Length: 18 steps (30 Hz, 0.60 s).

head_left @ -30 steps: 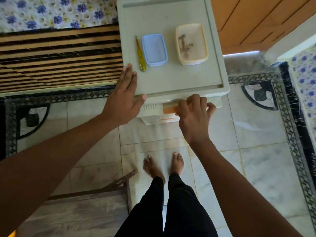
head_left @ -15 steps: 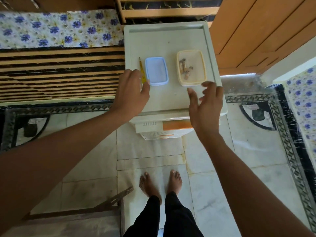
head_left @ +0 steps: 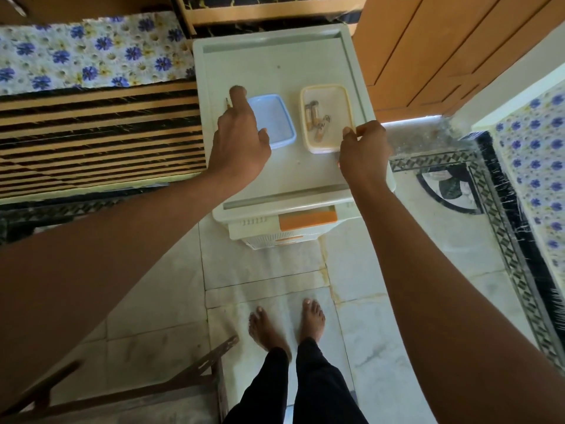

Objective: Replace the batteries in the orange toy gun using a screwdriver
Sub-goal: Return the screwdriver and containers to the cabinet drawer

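Head view: only a yellow sliver of the screwdriver [head_left: 227, 103] shows at the left edge of the left hand [head_left: 241, 139], which covers it, forefinger stretched forward; grip unclear. The right hand [head_left: 363, 151] pinches the near corner of the cream container [head_left: 324, 150], which holds batteries [head_left: 315, 117].

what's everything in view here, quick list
cabinet: one, cream, orange handle, centre
blue box: one, pale blue, cabinet top, left
cream box: one, cream, cabinet top, right
batteries: several, brownish, inside cream box
screwdriver: one, yellow, mostly under left hand
flowered cloth: two, blue on white, far left and right
door: one, wooden, top right
feet: two, bare, bottom centre
left hand: one, over screwdriver, grip unclear
right hand: one, pinching cream box's right rim
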{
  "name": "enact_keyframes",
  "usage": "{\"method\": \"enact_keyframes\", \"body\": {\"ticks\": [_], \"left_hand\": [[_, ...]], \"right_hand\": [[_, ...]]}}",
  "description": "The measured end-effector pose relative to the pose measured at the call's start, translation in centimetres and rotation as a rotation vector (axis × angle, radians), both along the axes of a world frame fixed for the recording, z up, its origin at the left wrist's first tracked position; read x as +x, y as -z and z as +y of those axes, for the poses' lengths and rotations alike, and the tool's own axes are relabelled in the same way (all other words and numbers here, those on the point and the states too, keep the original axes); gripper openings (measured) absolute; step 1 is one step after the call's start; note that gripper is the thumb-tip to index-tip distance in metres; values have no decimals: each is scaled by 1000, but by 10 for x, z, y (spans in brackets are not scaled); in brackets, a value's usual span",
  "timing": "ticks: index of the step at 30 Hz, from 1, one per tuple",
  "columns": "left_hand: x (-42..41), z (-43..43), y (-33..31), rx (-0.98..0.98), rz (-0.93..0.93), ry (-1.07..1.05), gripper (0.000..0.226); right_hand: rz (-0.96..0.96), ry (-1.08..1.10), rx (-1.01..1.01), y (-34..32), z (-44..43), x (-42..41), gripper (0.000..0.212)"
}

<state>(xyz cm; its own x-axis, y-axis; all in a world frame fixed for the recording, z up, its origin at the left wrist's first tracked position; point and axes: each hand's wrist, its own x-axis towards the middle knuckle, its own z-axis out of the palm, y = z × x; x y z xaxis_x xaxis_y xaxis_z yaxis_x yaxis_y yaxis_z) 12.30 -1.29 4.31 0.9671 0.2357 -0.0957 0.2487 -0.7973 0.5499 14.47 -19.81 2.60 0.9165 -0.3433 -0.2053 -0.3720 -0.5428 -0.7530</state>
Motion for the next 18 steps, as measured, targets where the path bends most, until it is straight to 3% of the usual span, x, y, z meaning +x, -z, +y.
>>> {"method": "enact_keyframes", "body": {"ticks": [5,12,18], "left_hand": [[-4,-12,6,-275,24,-91,46],[-94,-46,-1,-574,41,-51,37],[-183,-64,23,-699,246,33,37]], "right_hand": [[-39,107,202,4,-19,-41,7],[-136,204,285,3,-57,-135,16],[-102,271,323,17,-82,-202,11]]}}
